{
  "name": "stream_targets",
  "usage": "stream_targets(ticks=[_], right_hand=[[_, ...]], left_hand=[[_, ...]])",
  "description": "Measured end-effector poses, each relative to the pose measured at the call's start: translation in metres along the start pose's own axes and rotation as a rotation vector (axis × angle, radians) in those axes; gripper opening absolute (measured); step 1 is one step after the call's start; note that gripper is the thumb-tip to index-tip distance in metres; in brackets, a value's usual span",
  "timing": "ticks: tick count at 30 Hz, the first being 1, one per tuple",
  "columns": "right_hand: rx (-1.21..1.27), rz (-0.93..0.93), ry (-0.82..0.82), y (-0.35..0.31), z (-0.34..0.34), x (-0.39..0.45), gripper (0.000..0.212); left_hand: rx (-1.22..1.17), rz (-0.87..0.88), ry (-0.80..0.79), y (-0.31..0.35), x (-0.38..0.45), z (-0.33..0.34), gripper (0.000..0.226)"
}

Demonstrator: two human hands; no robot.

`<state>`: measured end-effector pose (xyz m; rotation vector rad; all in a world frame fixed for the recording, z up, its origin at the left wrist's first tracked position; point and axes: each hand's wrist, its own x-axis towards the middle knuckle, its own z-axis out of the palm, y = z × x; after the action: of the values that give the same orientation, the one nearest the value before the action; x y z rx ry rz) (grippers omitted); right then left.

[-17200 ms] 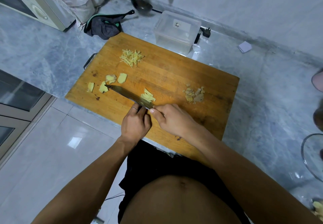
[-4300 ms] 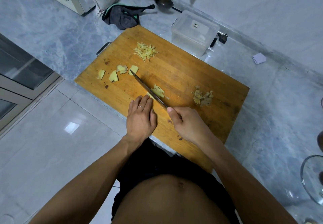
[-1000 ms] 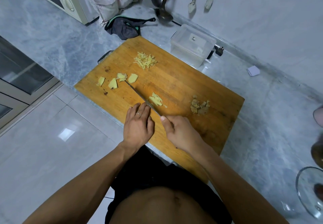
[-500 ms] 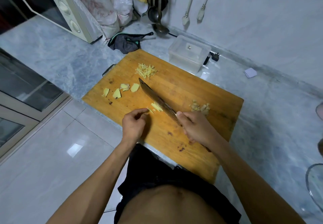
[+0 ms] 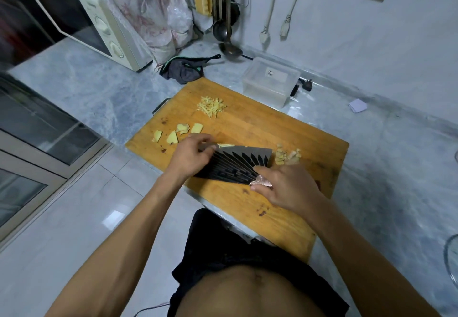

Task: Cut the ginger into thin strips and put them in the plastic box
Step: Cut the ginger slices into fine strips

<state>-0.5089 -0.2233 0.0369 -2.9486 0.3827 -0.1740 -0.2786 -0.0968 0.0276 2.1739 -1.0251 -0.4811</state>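
Knife (image 5: 235,165) now tilted flat, fresh strips (image 5: 226,145) on blade. Right hand (image 5: 287,188) grips handle; left hand (image 5: 190,155) steadies strips, fingers curled. Transfer next; box (image 5: 270,81) empty.

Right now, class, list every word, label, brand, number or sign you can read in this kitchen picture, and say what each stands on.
No text can be read.
Small sticker on the plastic box lid: a dark mark, too small to read.
Microwave panel: a faint mark above the dials, blurred.
Knife blade: feather-like pattern only, no lettering.
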Motion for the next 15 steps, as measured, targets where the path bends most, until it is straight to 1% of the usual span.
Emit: stream_targets(ticks=[2,3,5,6,8,11,13,15], right_hand=[[-0.043,-0.063,0.038,-0.002,0.002,-0.002,0.048],[-0.051,-0.077,0.042,-0.002,0.004,-0.003,0.048],[-0.053,-0.088,0.047,0.000,0.004,-0.005,0.047],[-0.058,-0.088,0.060,0.001,0.004,-0.007,0.048],[-0.040,-0.070,0.081,0.002,0.003,-0.010,0.049],[0.037,0.012,0.082,0.003,0.001,-0.015,0.050],[0.115,0.101,0.058,0.003,-0.001,-0.019,0.052],[0.229,0.256,0.010,0.004,-0.004,-0.022,0.056]], left_hand=[[0.050,0.019,-0.251,0.007,0.013,0.001,0.033],[0.043,-0.001,-0.340,0.009,0.020,0.000,0.030],[-0.016,-0.035,-0.434,0.007,0.029,-0.001,0.015],[-0.066,-0.053,-0.437,0.005,0.033,0.000,0.009],[-0.169,-0.076,-0.365,0.001,0.037,0.002,0.005],[-0.262,-0.091,-0.123,-0.004,0.040,0.008,0.006],[-0.288,-0.055,0.049,-0.005,0.038,0.007,0.008],[-0.294,-0.025,0.182,-0.006,0.032,0.004,0.011]])
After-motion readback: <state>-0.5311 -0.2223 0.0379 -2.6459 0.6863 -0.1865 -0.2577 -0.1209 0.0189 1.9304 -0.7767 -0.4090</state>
